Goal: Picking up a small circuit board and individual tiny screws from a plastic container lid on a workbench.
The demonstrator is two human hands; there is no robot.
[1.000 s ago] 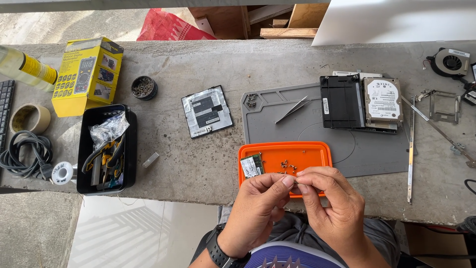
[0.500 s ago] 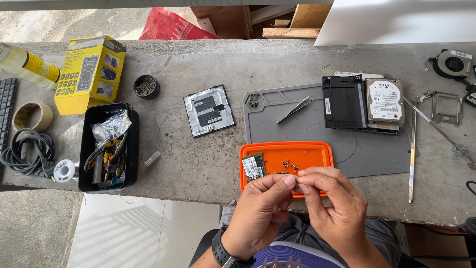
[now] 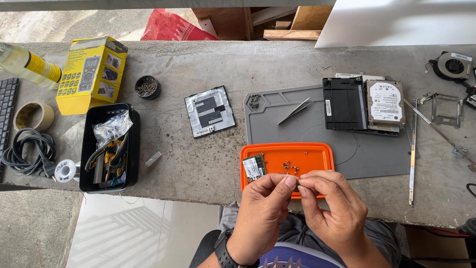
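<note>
Nearest, the left hand (image 3: 263, 213) and right hand (image 3: 332, 208) meet fingertip to fingertip, pinched shut on a tiny part too small to identify. Just beyond, at twelve o'clock, the orange tray (image 3: 317, 151) already holds loose screws (image 3: 290, 166) and a small circuit card (image 3: 254, 167). Farther, at one o'clock, the hard drive (image 3: 385, 103) lies removed; sorting looks partly done.

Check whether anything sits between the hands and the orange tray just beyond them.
Nothing visible does. The left hand and right hand meet at their fingertips over the near rim of the orange tray; whatever they pinch is too small to identify.
</note>
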